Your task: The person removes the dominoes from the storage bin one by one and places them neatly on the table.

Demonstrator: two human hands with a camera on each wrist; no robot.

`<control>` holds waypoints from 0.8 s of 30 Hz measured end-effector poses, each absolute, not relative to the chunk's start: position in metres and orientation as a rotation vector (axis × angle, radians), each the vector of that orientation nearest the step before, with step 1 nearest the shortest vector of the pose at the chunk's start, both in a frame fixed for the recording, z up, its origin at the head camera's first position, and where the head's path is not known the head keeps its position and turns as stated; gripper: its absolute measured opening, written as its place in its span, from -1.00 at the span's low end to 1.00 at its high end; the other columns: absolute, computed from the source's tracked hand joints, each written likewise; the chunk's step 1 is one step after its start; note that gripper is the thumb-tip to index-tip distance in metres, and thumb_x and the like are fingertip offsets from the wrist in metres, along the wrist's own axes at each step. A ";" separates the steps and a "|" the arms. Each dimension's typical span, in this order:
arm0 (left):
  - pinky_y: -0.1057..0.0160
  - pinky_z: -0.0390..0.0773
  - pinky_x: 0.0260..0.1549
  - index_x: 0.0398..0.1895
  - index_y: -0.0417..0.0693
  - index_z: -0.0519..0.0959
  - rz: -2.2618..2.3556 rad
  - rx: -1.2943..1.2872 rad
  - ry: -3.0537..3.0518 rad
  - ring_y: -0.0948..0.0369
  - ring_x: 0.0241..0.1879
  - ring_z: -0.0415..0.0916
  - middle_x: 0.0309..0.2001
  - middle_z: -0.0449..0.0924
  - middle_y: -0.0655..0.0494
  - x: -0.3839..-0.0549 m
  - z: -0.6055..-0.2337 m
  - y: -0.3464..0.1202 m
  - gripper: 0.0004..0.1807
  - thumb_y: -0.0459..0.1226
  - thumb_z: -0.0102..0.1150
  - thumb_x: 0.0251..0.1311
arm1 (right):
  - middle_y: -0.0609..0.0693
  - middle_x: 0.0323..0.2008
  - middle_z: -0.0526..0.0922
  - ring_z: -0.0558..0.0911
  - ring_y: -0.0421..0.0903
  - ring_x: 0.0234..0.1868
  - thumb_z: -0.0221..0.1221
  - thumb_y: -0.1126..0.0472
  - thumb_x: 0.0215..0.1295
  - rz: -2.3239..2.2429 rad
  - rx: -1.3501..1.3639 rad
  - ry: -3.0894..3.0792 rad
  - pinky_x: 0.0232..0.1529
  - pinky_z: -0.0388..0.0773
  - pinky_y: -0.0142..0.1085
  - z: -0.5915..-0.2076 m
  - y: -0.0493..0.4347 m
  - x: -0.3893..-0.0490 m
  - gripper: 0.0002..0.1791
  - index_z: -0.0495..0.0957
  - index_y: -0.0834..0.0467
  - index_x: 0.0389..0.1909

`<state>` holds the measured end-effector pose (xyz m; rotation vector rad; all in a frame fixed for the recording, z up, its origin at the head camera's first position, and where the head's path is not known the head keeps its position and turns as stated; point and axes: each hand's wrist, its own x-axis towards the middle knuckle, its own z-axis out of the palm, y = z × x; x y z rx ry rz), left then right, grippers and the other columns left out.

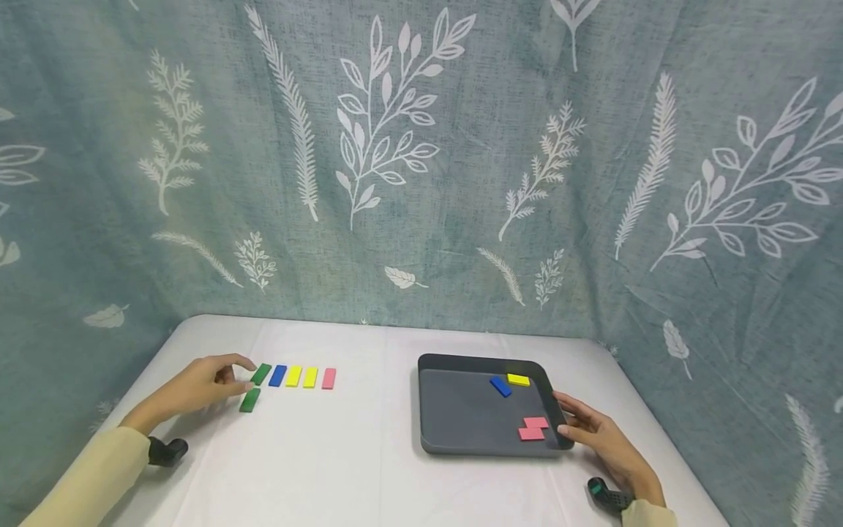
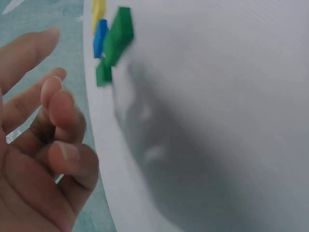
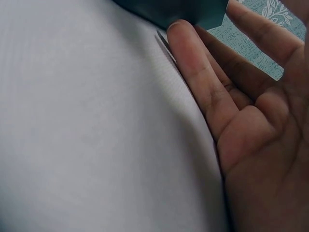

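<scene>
My left hand (image 1: 200, 382) is poised over the left part of the table, thumb and index finger spread near two green blocks. One green block (image 1: 261, 374) lies by the index fingertip; the other green block (image 1: 250, 400) is just below the thumb tip. In the left wrist view, a gap separates the fingers from the nearer green block (image 2: 119, 36). My right hand (image 1: 602, 437) touches the right side of a dark grey tray (image 1: 461, 410), its fingers fairly straight along the wall. Part of that contact is hidden in the right wrist view.
Right of the green blocks, a blue block (image 1: 278, 375), two yellow blocks (image 1: 293, 376) and a pink block (image 1: 328, 378) form a row. Inside the tray lie a blue block (image 1: 500, 386), a yellow block (image 1: 518, 380) and two pink blocks (image 1: 531, 434). A patterned curtain (image 1: 369, 219) hangs behind the table.
</scene>
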<state>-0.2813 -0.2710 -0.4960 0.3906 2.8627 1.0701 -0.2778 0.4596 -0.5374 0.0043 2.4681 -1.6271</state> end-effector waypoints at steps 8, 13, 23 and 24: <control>0.27 0.39 -0.53 0.16 -0.13 0.61 1.139 0.427 2.863 0.15 -0.46 0.38 -0.41 0.46 0.10 -0.297 -0.491 -0.238 -0.59 -0.15 0.37 0.33 | 0.17 0.50 0.29 0.48 0.09 0.29 0.43 0.04 0.28 -1.629 0.002 2.473 0.30 0.31 0.07 -0.537 0.460 -0.277 -0.14 0.29 -0.02 0.56; 0.26 0.47 -0.50 0.16 -0.13 0.60 1.193 0.530 2.813 0.14 -0.47 0.42 -0.38 0.50 0.10 -0.310 -0.488 -0.217 -0.60 -0.14 0.35 0.36 | 0.16 0.50 0.30 0.49 0.07 0.25 0.43 0.03 0.28 -1.613 0.001 2.486 0.28 0.31 0.05 -0.537 0.460 -0.278 -0.14 0.28 -0.02 0.56; 0.23 0.46 -0.45 0.11 0.16 0.63 1.232 0.736 2.745 0.17 -0.45 0.43 -0.33 0.57 0.16 -0.333 -0.477 -0.155 -0.69 -0.02 0.32 0.38 | 0.16 0.49 0.31 0.49 0.06 0.25 0.42 0.06 0.30 -1.634 -0.018 2.471 0.22 0.36 -0.09 -0.538 0.463 -0.277 -0.17 0.30 -0.03 0.55; 0.24 0.46 -0.43 0.11 0.18 0.63 1.237 0.757 2.734 0.17 -0.45 0.44 -0.32 0.58 0.17 -0.335 -0.476 -0.149 -0.69 -0.02 0.31 0.38 | 0.16 0.49 0.31 0.49 0.06 0.25 0.42 0.06 0.30 -1.633 -0.019 2.471 0.23 0.35 -0.08 -0.538 0.463 -0.277 -0.17 0.30 -0.03 0.55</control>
